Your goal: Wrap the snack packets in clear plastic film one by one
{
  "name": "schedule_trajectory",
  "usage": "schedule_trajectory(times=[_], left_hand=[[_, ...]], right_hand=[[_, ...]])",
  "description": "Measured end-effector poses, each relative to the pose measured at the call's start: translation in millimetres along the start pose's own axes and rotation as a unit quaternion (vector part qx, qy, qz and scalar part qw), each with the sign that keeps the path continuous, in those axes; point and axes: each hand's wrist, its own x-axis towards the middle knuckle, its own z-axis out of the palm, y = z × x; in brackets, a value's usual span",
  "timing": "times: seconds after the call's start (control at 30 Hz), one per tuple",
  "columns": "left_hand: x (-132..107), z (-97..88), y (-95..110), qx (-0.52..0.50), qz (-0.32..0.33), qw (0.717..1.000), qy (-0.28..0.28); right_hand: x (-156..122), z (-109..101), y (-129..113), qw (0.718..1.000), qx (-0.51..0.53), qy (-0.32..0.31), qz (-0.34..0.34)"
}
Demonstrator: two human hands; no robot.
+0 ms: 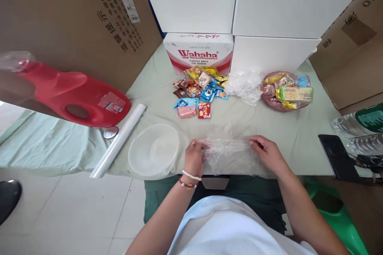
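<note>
At the far left of the frame a red jug (80, 99) lies on its side, tipped against a big cardboard box (74, 16) that fills the upper left. Just below its base sits a small round metal disc (110, 132), and next to that a white roll (119, 139) slants across the pale green cloth (68, 143). A shallow translucent bowl (154, 149) comes next, left of centre near the table's front edge.

The left hand (194, 157), a white and a red bracelet at its wrist, is just right of that bowl, low in the centre. Its fingers are curled nearly closed on one end of a piece of thin clear plastic (230, 155) — bag or sheet, I can't tell from here. Above, in the middle of the frame, small wrapped snacks (197, 91) lie heaped before a Wahaha carton (199, 53), with crumpled clear plastic wrap (247, 87) to their right.

The right hand (266, 151), right of centre, pinches the plastic's other end between thumb and fingers, so its top edge runs fairly straight between the two hands. Beyond, a pinkish bowl (273, 105) holds more packets. At the right edge — a dark phone (338, 157) beside clear bottles (363, 121).
</note>
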Motion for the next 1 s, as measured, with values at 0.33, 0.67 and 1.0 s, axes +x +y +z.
schedule_trajectory(times=[0.33,0.67,1.0], left_hand=[[-24,-4.9,-11,0.026,-0.044,0.998,0.025],[-67,16.3,31,0.377,0.575,0.697,-0.204],[23,49.4,-17,0.564,0.402,0.706,-0.146]], right_hand=[[9,-13,13,0.96,0.236,0.056,0.143],[5,2,-12,0.98,0.167,0.057,0.091],[2,6,9,0.978,0.156,0.086,0.113]])
